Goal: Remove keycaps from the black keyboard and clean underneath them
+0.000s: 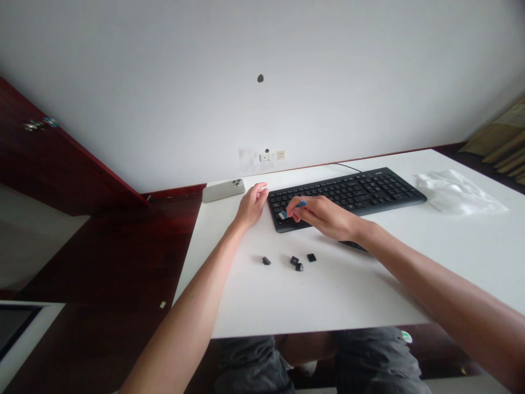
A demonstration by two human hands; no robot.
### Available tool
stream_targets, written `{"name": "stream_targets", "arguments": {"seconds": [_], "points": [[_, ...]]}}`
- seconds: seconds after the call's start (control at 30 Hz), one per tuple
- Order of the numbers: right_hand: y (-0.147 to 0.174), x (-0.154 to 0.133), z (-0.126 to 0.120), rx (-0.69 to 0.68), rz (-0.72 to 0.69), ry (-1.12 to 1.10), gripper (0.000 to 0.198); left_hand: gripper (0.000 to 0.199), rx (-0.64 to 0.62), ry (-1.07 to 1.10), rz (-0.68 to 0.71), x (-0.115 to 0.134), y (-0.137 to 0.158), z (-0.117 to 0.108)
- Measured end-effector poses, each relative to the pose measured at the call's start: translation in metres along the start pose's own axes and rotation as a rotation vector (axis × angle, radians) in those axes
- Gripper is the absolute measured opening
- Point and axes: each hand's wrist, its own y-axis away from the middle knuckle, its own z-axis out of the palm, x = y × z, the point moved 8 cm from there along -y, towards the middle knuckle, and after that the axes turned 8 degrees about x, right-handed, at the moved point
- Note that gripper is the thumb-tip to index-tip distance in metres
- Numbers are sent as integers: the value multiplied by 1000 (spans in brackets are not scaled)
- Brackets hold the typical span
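A black keyboard (361, 189) lies across the white table. My right hand (324, 216) is closed round a small blue brush (283, 215), its white bristle end pointing down at the keys on the keyboard's left part. Beside the keyboard's left edge rests my left hand (253, 205), its fingers loosely bent and apart, with nothing seen in them. Several loose black keycaps are on the table in front of the keyboard, among them a flat one (311, 257) and a narrower one lying apart on the left (266, 261).
A phone (223, 190) lies at the table's back left corner. To the right of the keyboard is a clear plastic bag (457, 191). A cable (348, 167) runs from the keyboard's back toward the wall. The table's front edge is just above my knees.
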Motion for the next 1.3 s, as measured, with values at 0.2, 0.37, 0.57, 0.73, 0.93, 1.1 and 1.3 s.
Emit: {"name": "stream_targets", "arguments": {"seconds": [0.2,0.37,0.57,0.73,0.93,1.1,1.3], "points": [[2,5,-12,14,27,-25,38,44,-5,3,-9,1,0,0],[2,12,-23,82,39,-9,45,47,-13,17,13,1,1,1],[1,16,-4,1,39,-70,46,45,-6,20,19,1,1,0],[1,17,-5,41,23,-78,44,45,-11,22,19,2,0,1],[1,19,-5,41,5,-74,44,46,-11,24,20,1,0,1],[1,17,-1,10,-19,-63,44,47,-16,19,26,1,0,1],[1,6,0,10,-54,-36,41,46,-7,16,37,0,-1,2]]}}
